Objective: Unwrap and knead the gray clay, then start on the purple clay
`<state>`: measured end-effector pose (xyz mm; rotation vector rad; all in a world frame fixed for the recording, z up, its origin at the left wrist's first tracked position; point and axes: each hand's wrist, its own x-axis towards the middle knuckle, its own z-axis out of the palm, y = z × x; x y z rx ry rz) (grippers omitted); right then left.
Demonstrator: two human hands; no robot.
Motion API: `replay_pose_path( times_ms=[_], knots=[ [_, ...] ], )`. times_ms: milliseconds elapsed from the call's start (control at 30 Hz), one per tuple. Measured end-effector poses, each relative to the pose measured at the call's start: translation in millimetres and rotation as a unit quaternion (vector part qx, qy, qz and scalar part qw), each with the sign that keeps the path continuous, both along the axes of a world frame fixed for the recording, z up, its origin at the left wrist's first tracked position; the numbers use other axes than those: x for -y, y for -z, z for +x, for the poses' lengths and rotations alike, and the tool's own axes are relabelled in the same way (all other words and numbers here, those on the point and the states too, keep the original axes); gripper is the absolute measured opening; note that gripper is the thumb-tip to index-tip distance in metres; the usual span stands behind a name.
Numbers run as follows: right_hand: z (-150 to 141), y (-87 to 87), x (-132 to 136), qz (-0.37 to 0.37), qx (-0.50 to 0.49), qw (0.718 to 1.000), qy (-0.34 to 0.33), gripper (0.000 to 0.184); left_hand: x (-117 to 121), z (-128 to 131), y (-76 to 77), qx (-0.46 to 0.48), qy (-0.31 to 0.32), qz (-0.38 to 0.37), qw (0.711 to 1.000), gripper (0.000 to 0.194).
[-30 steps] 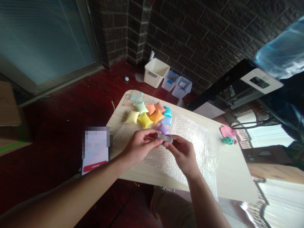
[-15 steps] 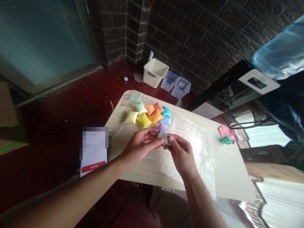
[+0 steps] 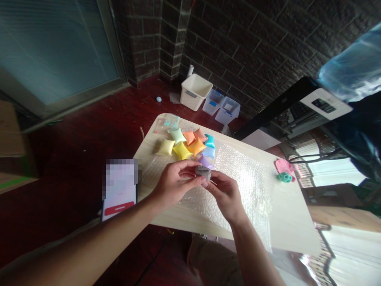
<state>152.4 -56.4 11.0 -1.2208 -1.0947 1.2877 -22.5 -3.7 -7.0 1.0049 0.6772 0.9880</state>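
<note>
A small lump of grey modelling clay [image 3: 203, 172] is pinched between both hands above the table. My left hand [image 3: 175, 180] is closed on its left side, thumb below and fingers above. My right hand [image 3: 224, 192] grips the right side with thumb and fingertips. Just beyond the clay lies a purple clay packet [image 3: 205, 161]. Further back sit several pillow-shaped packets, among them a yellow packet [image 3: 182, 151], an orange packet [image 3: 196, 147] and a pale green packet [image 3: 177, 135]. Beneath the hands a sheet of bubble wrap [image 3: 238, 178] covers part of the tabletop.
The pale wooden table [image 3: 293, 210] holds pink clay [image 3: 284, 165] and green clay [image 3: 285, 177] at its right end. A phone [image 3: 120, 194] stands by the left edge. On the floor behind are a cream bin [image 3: 195, 93] and two clear boxes [image 3: 228, 111].
The grey clay has gone from a longer, bar-like shape to a compact, folded-looking lump. My right fingers shifted around it, while the left hand has stayed nearly in place.
</note>
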Motion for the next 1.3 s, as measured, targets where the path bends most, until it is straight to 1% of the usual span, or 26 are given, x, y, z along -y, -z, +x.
replay_pose_path(
  times_ms=[133, 233, 333, 400, 467, 533, 633, 667, 700, 767, 867, 967, 1067, 1100, 1200, 1267, 1300],
  knots=[
    [3, 3.5, 2, 0.016, 0.002, 1.000, 0.000, 0.022, -2, -2, -4.1, -0.001, 0.012, 0.011, 1.000, 0.038],
    [7, 3.6, 3, 0.026, 0.019, 0.999, -0.011, 0.022, -3, -3, -6.2, -0.008, 0.008, 0.032, 0.999, 0.032],
    [9, 0.6, 3, 0.039, 0.023, 0.999, -0.015, 0.032, -2, -3, -7.5, -0.024, 0.002, 0.055, 0.998, 0.028],
    [9, -1.2, 3, 0.046, 0.018, 0.999, -0.008, 0.036, -1, -3, -7.5, -0.039, 0.010, 0.070, 0.997, 0.027],
    [8, -1.2, 2, 0.046, 0.019, 0.999, 0.003, 0.030, 0, -3, -6.1, -0.059, 0.022, 0.083, 0.995, 0.027],
    [7, 0.9, 1, 0.036, 0.021, 0.999, 0.017, 0.022, 2, -2, -2.9, -0.082, 0.021, 0.090, 0.992, 0.035],
    [7, 6.5, 1, 0.022, -0.002, 0.998, 0.061, 0.018, 6, 2, 3.5, -0.102, 0.000, 0.065, 0.993, 0.061],
    [7, 8.3, 1, 0.018, -0.013, 0.997, 0.076, 0.018, 7, 3, 5.4, -0.103, 0.000, 0.050, 0.993, 0.065],
    [7, 9.8, 1, 0.016, -0.021, 0.996, 0.089, 0.018, 8, 5, 6.9, -0.101, 0.004, 0.035, 0.994, 0.064],
    [5, 11.6, 1, 0.010, -0.025, 0.994, 0.107, 0.018, 11, 6, 8.6, -0.095, 0.020, 0.018, 0.995, 0.055],
    [0, 11.2, 0, 0.017, -0.002, 0.992, 0.124, 0.017, 12, 7, 8.2, -0.092, 0.022, 0.022, 0.995, 0.038],
    [-1, 8.7, -1, 0.022, 0.021, 0.993, 0.117, 0.022, 12, 5, 6.4, -0.091, 0.017, 0.037, 0.995, 0.027],
    [3, 6.4, -2, -0.004, 0.019, 0.996, 0.083, 0.033, 11, 3, 4.5, -0.100, 0.027, 0.061, 0.993, 0.023],
    [5, 5.9, -2, -0.014, 0.020, 0.997, 0.069, 0.034, 11, 2, 3.9, -0.105, 0.034, 0.070, 0.991, 0.022],
    [7, 5.4, -2, -0.023, 0.030, 0.998, 0.042, 0.025, 11, 1, 2.4, -0.117, 0.044, 0.089, 0.988, 0.019],
    [6, 6.1, -2, -0.013, 0.023, 0.999, 0.045, 0.021, 13, 2, 2.2, -0.119, 0.033, 0.093, 0.988, 0.019],
    [5, 6.7, -2, -0.007, 0.013, 0.999, 0.052, 0.020, 14, 3, 2.5, -0.119, 0.023, 0.091, 0.988, 0.022]
  ],
)
